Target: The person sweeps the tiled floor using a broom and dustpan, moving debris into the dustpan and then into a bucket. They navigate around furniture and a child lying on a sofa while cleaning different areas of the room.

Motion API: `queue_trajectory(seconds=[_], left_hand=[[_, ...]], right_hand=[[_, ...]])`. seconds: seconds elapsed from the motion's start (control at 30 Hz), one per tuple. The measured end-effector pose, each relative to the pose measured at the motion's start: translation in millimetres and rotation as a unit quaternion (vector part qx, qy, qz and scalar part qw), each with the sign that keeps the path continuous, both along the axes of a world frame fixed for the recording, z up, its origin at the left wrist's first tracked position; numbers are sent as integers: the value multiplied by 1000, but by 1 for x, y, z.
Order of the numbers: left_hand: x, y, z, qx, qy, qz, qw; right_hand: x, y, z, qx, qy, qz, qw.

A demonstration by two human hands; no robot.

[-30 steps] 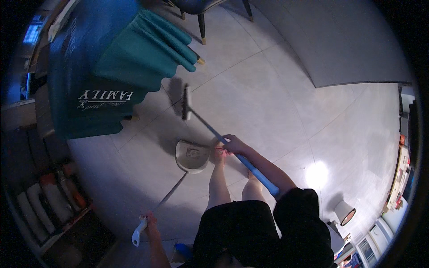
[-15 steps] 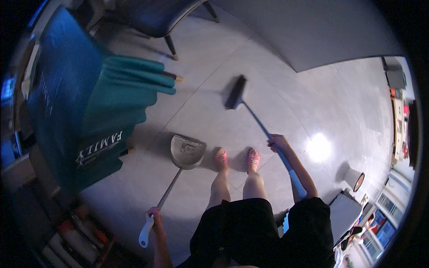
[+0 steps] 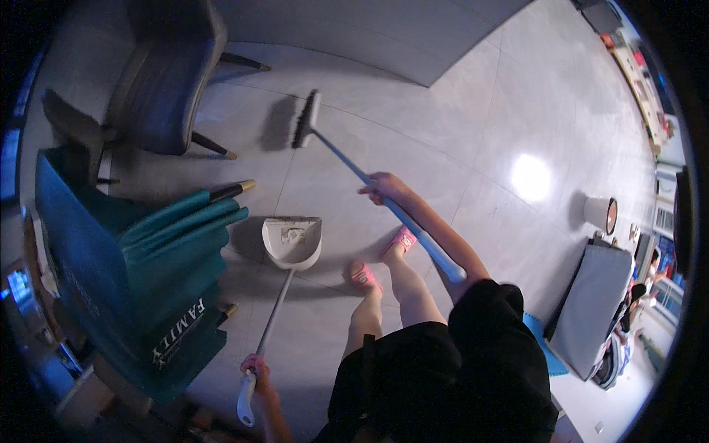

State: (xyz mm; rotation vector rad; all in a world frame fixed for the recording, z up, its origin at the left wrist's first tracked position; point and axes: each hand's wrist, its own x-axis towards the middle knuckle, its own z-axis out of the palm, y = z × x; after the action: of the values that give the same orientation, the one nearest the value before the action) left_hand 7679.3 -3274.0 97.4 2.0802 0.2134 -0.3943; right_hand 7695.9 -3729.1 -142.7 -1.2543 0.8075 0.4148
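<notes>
My left hand (image 3: 255,365) is closed around the handle of a white dustpan (image 3: 295,255), low on the left. The pan lies ahead of that hand, left of my pink slippers (image 3: 363,276), with its open edge facing away from me. In my right hand (image 3: 385,189) is the blue-grey shaft of a broom (image 3: 343,156), and its pale grip runs back along my forearm. The broom's head (image 3: 306,119), white with dark bristles, is beyond the dustpan, beside its shadow; whether the bristles touch the floor I cannot tell.
A green cloth-covered chair (image 3: 148,273) stands at the left, close to the dustpan. Behind it is a dark chair (image 3: 166,88) with splayed legs. A grey panel (image 3: 354,37) stands at the far side. To the right are a white bin (image 3: 600,213) and a grey cushioned piece (image 3: 591,310).
The broom and my right hand have swung left and farther out, toward the dark chair. My feet have turned and stepped. The view has shifted left, and the dustpan stays in my left hand.
</notes>
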Motion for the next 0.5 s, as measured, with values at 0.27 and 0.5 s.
queue_trajectory(seconds=[0.27,0.5], left_hand=[[29,-98,17,23,51,-15,998],[38,-174,5,73,67,-103,990]], right_hand=[[-73,-87,-68,-98,18,49,994],[-303,-147,5,16,307,-260,915]])
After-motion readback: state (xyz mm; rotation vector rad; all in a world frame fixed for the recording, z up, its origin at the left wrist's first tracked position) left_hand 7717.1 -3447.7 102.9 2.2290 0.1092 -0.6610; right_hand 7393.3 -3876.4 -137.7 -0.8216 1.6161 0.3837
